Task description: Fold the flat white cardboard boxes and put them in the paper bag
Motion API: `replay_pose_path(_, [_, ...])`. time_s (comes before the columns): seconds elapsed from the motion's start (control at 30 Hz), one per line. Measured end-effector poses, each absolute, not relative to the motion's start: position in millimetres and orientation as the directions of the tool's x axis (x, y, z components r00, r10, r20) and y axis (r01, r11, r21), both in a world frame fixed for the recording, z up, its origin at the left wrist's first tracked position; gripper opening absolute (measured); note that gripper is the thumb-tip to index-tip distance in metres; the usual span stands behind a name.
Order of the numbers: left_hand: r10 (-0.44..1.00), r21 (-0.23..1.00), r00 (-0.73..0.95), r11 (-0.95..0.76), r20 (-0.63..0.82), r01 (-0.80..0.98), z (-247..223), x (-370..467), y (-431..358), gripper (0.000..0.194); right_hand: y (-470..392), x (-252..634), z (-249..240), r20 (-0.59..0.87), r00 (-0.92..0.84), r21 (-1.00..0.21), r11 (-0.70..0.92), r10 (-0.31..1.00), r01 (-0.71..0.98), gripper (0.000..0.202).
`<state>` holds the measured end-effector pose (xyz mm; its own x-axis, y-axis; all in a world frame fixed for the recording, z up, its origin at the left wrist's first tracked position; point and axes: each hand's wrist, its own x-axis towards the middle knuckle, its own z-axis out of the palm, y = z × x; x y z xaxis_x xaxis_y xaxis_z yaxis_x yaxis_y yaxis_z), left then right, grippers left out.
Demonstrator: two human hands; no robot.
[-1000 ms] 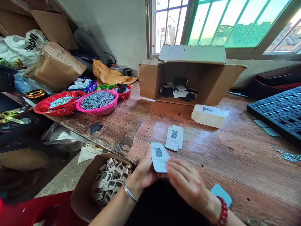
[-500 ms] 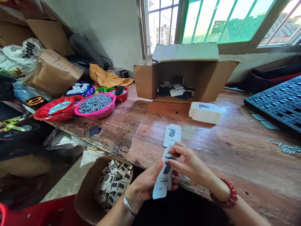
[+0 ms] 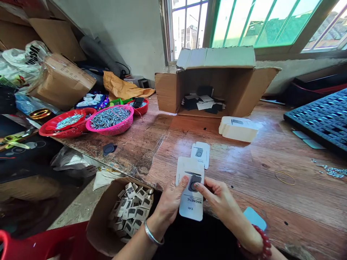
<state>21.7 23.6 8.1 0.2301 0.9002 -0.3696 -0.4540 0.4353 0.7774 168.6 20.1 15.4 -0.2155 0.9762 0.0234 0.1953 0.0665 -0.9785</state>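
My left hand [image 3: 173,198] grips the left side of a white printed packaging card [image 3: 191,207], thumb on its front. The card faces me, upside down, with "MAGNETIC" and "C-01" printed beside a picture of a dark holder. On its right edge is my right hand [image 3: 217,195], thumb on the front and the other fingers curled behind. Whether anything lies behind the card is hidden. Just beyond it, another printed card [image 3: 202,153] lies on the wooden table, partly covered. A pale blue piece [image 3: 255,218] shows beside my right forearm.
An open carton [image 3: 168,90] with black and white pieces stands near the window, a stack of cards [image 3: 238,131] before it. Below the table edge, a carton [image 3: 97,224] holds many small folded boxes. Baskets of metal parts [image 3: 110,131] sit left; a black grid tray [image 3: 320,119] lies right.
The card has turned from a slanted, narrow view to face me flat. My right hand has moved down and right along its edge. The pale blue piece now shows by my forearm.
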Motion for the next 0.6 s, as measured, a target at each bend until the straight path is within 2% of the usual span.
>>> replay_pose_path(0.1, [0.955,0.873,0.087,0.294,-0.283,-0.39,10,22,25,0.044,19,170,14,0.192,-0.09,-0.906,0.212,0.977,0.367,0.034])
replay_pose_path(0.2, [0.98,0.934,-0.094,0.135,-0.174,-0.331,10,21,27,0.053,20,171,9,0.253,-0.026,-0.86,0.237,0.967,0.452,0.037])
replay_pose_path(0.3, [0.986,0.943,-0.093,0.104,-0.14,-0.316,9,22,25,0.057,21,167,0,0.264,0.027,-0.919,0.243,0.964,0.309,0.013])
replay_pose_path(0.4, [0.995,0.958,-0.022,0.089,-0.099,-0.273,8,24,21,0.051,22,162,-6,0.323,0.118,-0.945,0.313,0.939,0.097,0.038])
replay_pose_path(0.43, [0.996,0.962,-0.005,0.081,-0.085,-0.262,8,26,20,0.051,22,161,-7,0.342,0.15,-0.939,0.333,0.928,0.082,0.039])
replay_pose_path(0.53, [0.998,0.957,0.033,0.062,-0.054,-0.285,8,28,17,0.054,22,158,-7,0.371,0.219,-0.928,0.356,0.902,0.105,0.025])
replay_pose_path(0.6, [0.998,0.948,0.043,0.054,-0.042,-0.315,8,29,15,0.054,23,157,-5,0.34,0.242,-0.94,0.332,0.909,0.075,0.018])
